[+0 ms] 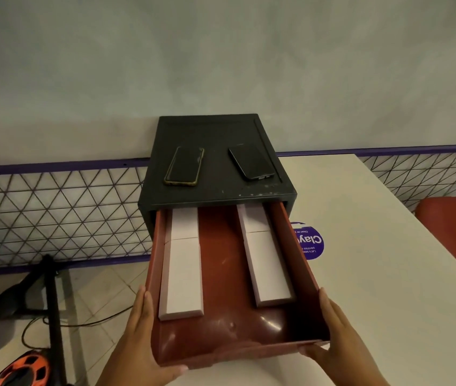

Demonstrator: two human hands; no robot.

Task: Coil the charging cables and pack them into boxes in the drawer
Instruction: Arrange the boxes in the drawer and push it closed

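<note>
A dark red drawer (221, 274) is pulled far out of a black cabinet (215, 135) on a white table. Closed white boxes lie in it in two rows: a long box (183, 277) with a shorter one (183, 222) behind it on the left, and a long box (270, 268) with another (256, 217) behind it on the right. My left hand (140, 341) holds the drawer's front left corner, thumb under the front edge. My right hand (338, 338) holds the front right corner. No cable is in view.
Two dark phones (185, 166) (250, 162) lie on the cabinet's top. A purple round sticker (311, 242) is on the table (374, 274) right of the drawer. A red chair (455, 229) stands at the right. A tiled wall, floor, black stand and orange helmet (23, 370) are at the left.
</note>
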